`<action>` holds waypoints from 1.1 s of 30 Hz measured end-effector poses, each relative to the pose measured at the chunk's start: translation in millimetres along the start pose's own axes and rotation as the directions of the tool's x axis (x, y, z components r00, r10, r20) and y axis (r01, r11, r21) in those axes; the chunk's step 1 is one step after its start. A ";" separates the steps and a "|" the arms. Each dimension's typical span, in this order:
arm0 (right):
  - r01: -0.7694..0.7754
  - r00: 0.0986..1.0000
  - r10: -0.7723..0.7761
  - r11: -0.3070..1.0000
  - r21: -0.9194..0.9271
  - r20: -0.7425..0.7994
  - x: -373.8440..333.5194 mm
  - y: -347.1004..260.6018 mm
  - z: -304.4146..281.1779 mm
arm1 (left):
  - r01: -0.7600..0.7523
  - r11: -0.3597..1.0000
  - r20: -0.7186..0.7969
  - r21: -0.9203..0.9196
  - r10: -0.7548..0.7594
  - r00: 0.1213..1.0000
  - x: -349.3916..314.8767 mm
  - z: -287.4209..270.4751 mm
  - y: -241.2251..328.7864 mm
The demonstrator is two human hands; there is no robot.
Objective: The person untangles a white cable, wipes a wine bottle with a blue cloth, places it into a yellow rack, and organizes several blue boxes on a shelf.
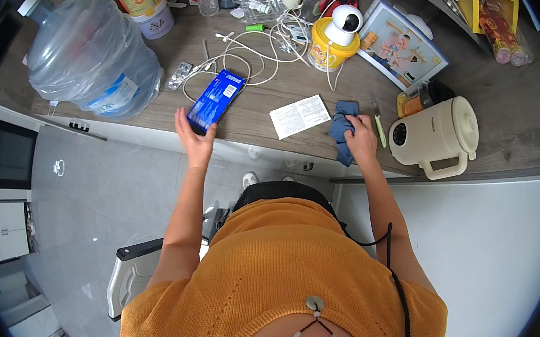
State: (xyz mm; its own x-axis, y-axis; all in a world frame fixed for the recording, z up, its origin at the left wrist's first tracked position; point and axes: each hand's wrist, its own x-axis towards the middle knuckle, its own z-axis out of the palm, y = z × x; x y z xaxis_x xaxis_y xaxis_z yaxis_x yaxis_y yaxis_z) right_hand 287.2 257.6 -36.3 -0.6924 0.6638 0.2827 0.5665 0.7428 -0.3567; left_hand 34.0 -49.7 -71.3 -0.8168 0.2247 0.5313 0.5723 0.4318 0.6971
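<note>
My left hand (197,143) grips the near end of a flat blue box (216,98), its fingers on one side and the thumb on the other. The box lies slanted near the counter's front edge, its far end by white cables. My right hand (362,138) is closed on a crumpled dark blue cloth (343,131) resting on the counter (248,121). A printed white paper sheet (300,116) lies flat between both hands, beside the cloth. Just right of my right hand is a knife with a light green handle (380,129).
A cream electric kettle (434,135) stands at the right. Tangled white cables (258,51) spread across the middle. Behind are a yellow tub (330,50) with a white camera (344,24) on it, and a picture frame (401,43). A large water bottle (91,62) stands at the left.
</note>
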 end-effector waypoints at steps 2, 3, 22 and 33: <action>0.005 1.000 -0.005 1.000 -0.005 -0.007 -1.0 -0.4 -0.5 | -0.094 0.987 -0.018 0.133 0.097 0.995 -2.9 2.0 16.6; 0.012 1.000 -0.012 1.000 -0.009 -0.010 -1.2 -0.5 -0.2 | -0.144 0.975 -0.008 0.169 0.147 0.989 -3.0 2.3 27.9; 0.028 1.000 -0.028 0.999 0.030 0.009 -7.3 -5.4 -13.1 | -0.168 0.986 0.627 0.003 0.129 0.769 -15.4 97.3 121.3; 0.301 0.936 -0.318 0.945 0.126 0.152 1.7 -52.3 -7.5 | 0.944 0.053 0.903 -0.326 -0.277 0.328 -22.2 96.7 104.7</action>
State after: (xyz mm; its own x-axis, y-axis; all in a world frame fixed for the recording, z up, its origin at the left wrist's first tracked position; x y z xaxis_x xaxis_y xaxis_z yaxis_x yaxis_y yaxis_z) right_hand 259.7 220.6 -10.4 -0.8962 0.3714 0.2426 0.2705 0.8910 -0.3647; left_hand 105.0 75.0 -56.7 -0.4920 0.7429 -0.4539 -0.7168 -0.0497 0.6955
